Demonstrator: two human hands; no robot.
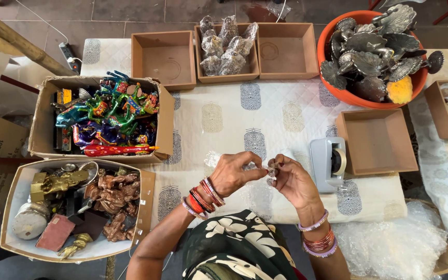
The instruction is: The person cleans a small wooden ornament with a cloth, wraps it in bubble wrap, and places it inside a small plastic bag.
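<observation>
Both hands meet above the near edge of the desk [286, 98], which is covered by a white quilted cloth with grey printed motifs. The left hand [232, 173] and the right hand [291, 181] pinch a small grey metal piece [272, 170] between their fingertips, each grip pressed onto it; it hangs above the cloth, not resting on it.

Just right of the right hand stands a grey tape dispenser [329, 163], touching an empty brown tray [378, 141]. Left of the hands, two cardboard boxes crowd the desk's left edge: the upper box [42, 119] holds brightly painted animal figures [110, 114], and the lower box [146, 207] holds brass and copper-coloured figurines [112, 199] with a round tin.

The middle of the cloth, between the hands and the far row, lies open. Along the far edge sit three brown trays: the left tray [164, 59] and the right tray [281, 49] are empty, and the middle tray [250, 67] holds bubble-wrapped bundles [226, 46]. At the far right an orange tub [325, 46] is heaped with dark metal peacock-shaped pieces [374, 54] and one yellow piece. Crumpled clear wrap [395, 243] lies at the near right corner.
</observation>
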